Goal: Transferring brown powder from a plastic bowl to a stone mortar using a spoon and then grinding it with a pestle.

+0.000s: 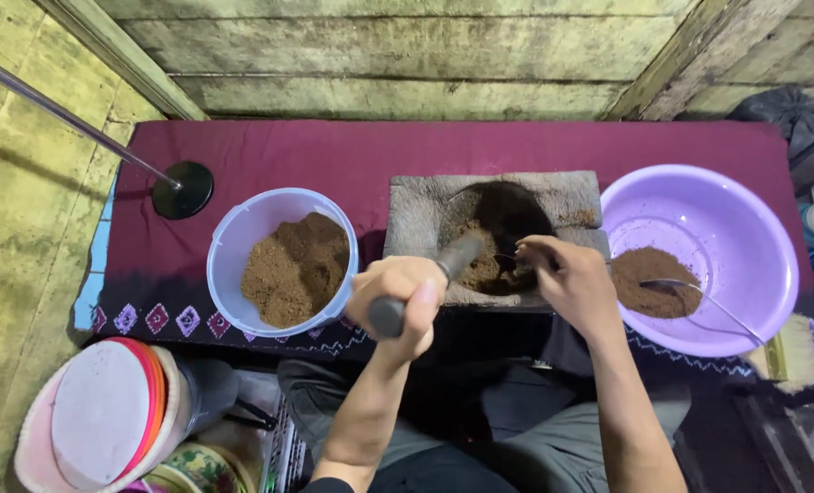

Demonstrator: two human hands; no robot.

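My left hand (402, 301) grips a dark metal pestle (453, 260) that slants into the hollow of a grey stone mortar block (416, 215), where brown powder lies. My right hand (567, 278) reaches into the same hollow and pinches a small spoon (509, 260) at the powder. A pale blue bucket (243, 233) with brown powder stands left of the mortar. A lilac basin (745, 219) on the right holds a patch of brown powder and a metal spoon (699, 297).
All stands on a maroon cloth (334, 151) against a plank wall. A black round stand base with a metal rod (182, 189) sits at the back left. Stacked plastic lids and containers (106, 415) lie at the lower left. A brush (790, 351) lies at the right.
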